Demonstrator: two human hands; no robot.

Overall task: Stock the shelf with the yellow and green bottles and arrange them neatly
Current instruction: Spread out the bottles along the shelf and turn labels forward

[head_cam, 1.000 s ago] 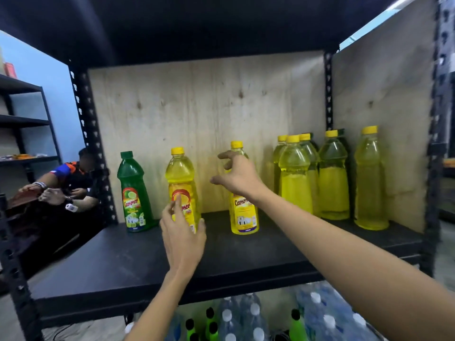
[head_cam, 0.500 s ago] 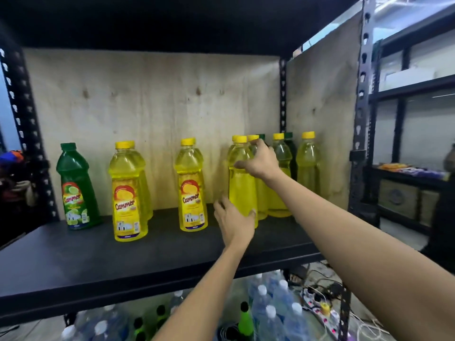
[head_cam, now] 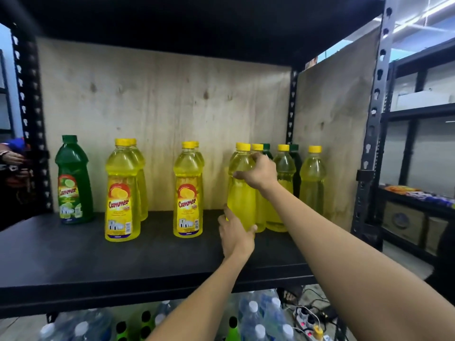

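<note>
Our right hand [head_cam: 258, 173] grips the shoulder of a yellow bottle [head_cam: 240, 193] standing upright on the black shelf [head_cam: 98, 262], while our left hand [head_cam: 236, 232] clasps its base. It touches the front of a cluster of yellow and green bottles [head_cam: 312, 183] at the right end. To the left stand two labelled yellow bottles [head_cam: 188, 190], well apart, then a green bottle [head_cam: 73, 180].

Upright yellow bottles [head_cam: 122, 193] along the black shelf [head_cam: 73, 254], bunched at right, labelled green bottle [head_cam: 73, 183] far left.
</note>
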